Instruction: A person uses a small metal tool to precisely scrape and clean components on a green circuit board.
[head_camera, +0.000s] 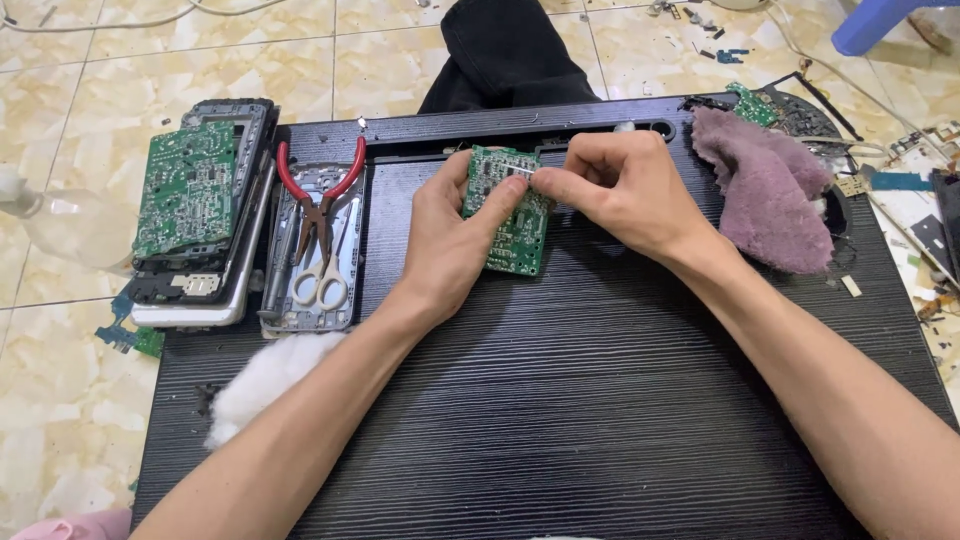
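Note:
My left hand (450, 235) grips a small green circuit board (512, 225) from its left edge, thumb on the board's face, above a black ribbed tabletop (600, 400). At the board's upper right corner my right hand (610, 190) pinches a thin white stick-like thing (521, 170) between thumb and forefinger, its tip touching the board. Both forearms reach in from the bottom of the view.
At the left lies a stack of phone frames with another green board (187, 188) on top. Beside it, red-handled pliers (322, 190) and white-handled scissors (322, 280) rest on a metal frame. White cotton (262, 380) lies lower left, a purple cloth (765, 190) upper right.

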